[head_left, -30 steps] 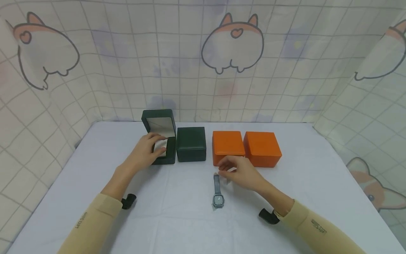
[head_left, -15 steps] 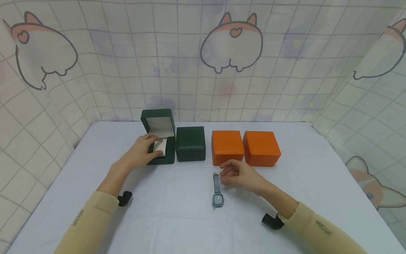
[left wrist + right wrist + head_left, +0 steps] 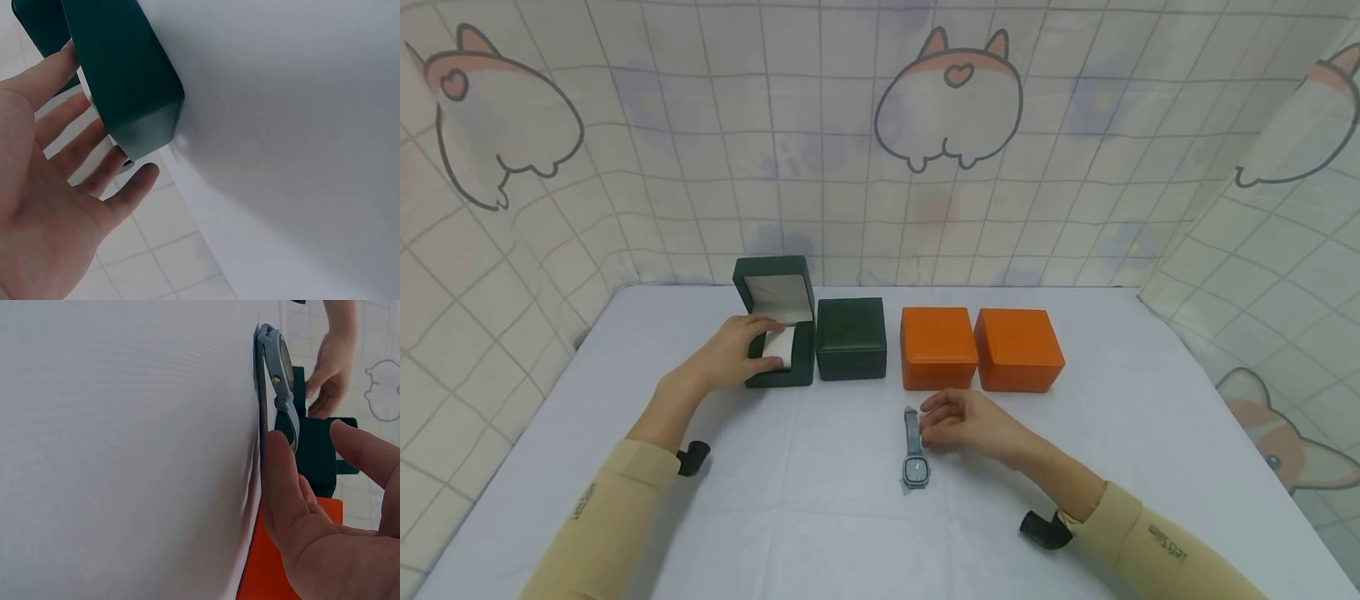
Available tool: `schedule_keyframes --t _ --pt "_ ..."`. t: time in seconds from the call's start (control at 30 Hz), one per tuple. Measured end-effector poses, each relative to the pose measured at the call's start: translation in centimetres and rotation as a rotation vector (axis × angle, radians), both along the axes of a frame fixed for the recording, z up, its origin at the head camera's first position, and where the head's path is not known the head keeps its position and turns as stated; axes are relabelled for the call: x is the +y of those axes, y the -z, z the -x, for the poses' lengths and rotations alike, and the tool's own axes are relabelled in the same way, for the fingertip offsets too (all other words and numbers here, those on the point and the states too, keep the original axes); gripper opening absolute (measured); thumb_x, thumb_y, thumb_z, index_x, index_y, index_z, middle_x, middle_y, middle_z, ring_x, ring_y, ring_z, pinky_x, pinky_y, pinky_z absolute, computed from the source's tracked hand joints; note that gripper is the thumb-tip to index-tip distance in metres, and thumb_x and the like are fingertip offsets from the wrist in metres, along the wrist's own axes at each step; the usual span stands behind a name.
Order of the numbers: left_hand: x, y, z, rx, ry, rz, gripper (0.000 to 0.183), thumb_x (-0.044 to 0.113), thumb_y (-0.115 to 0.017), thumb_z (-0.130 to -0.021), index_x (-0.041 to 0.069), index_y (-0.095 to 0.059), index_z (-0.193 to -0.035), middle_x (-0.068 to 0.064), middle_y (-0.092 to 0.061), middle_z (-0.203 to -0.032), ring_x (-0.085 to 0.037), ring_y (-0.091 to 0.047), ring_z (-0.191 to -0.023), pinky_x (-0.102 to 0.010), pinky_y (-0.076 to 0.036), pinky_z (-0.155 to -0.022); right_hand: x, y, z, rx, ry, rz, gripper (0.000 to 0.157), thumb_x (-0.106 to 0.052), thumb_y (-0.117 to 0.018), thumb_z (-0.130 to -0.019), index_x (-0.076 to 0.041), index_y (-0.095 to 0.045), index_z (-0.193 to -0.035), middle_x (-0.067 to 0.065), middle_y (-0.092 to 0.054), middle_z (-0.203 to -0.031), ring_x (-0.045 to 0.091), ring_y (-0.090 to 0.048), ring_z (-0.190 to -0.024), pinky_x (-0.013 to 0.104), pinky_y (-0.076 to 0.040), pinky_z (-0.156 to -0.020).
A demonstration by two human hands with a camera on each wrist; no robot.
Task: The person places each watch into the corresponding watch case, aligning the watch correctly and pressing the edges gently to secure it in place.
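My left hand (image 3: 730, 354) rests at a dark green box (image 3: 801, 354) with its lid (image 3: 772, 268) raised. Its fingers reach over the rim, beside the white cushion (image 3: 780, 346) inside; in the left wrist view they look fairly straight and spread. Whether the fingertips touch the cushion is hard to tell. On the table lies a watch (image 3: 916, 472) with a grey-blue strap, its face toward the front. Just right of the strap hovers my right hand (image 3: 973, 427). In the right wrist view its thumb stands apart from the fingers, which are close to the strap's end (image 3: 292, 425).
Beside the open box stands a closed green box (image 3: 852, 342). Two closed orange boxes, the left one (image 3: 938, 350) and the right one (image 3: 1019, 352), continue the row. A white cloth covers the table (image 3: 835, 500), and a patterned curtain (image 3: 820, 150) hangs behind.
My right hand has shifted slightly toward the front, away from the orange boxes, staying beside the strap. My left hand has drawn slightly left at the open box. The watch stays put.
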State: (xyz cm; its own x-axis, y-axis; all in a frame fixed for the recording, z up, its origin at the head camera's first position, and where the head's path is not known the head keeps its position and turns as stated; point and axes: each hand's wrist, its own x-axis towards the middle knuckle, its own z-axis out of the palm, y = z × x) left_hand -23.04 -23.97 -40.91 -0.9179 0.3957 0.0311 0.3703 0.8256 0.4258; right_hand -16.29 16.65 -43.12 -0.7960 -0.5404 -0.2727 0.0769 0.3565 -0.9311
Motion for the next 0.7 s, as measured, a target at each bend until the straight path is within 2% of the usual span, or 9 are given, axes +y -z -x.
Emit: schedule_keyframes --t 0.17,0.47,0.7 --pt "0.0 0.0 0.3 -0.002 0.025 0.009 0.060 0.021 -0.078 -0.094 -0.001 -0.054 -0.144 -0.027 -0.049 -0.147 -0.049 -0.038 -0.137 -0.063 -0.033 -0.113 -0.1 0.2 0.0 -0.022 -0.027 0.000 0.040 -0.013 -0.070 -0.099 0.007 -0.058 -0.131 0.012 -0.071 -0.111 0.025 -0.068 -0.102 0.033 -0.056 -0.093" --pt "0.3 -0.6 0.4 -0.031 0.021 0.029 0.061 0.012 -0.080 -0.089 -0.003 -0.055 -0.142 -0.030 -0.047 -0.147 -0.051 -0.038 -0.137 -0.064 -0.035 -0.111 -0.5 0.8 0.0 -0.065 -0.046 0.037 0.038 -0.011 -0.072 -0.097 0.009 -0.059 -0.128 0.012 -0.074 -0.105 0.026 -0.071 -0.096 0.034 -0.058 -0.092" --pt "0.5 -1.0 0.6 -0.052 0.012 0.043 0.066 0.011 -0.083 -0.086 -0.004 -0.053 -0.144 -0.031 -0.046 -0.146 -0.051 -0.037 -0.136 -0.065 -0.037 -0.110 -0.8 0.7 -0.1 -0.040 -0.052 -0.003 0.037 -0.010 -0.074 -0.095 0.007 -0.061 -0.126 0.009 -0.074 -0.100 0.024 -0.071 -0.091 0.032 -0.058 -0.090"
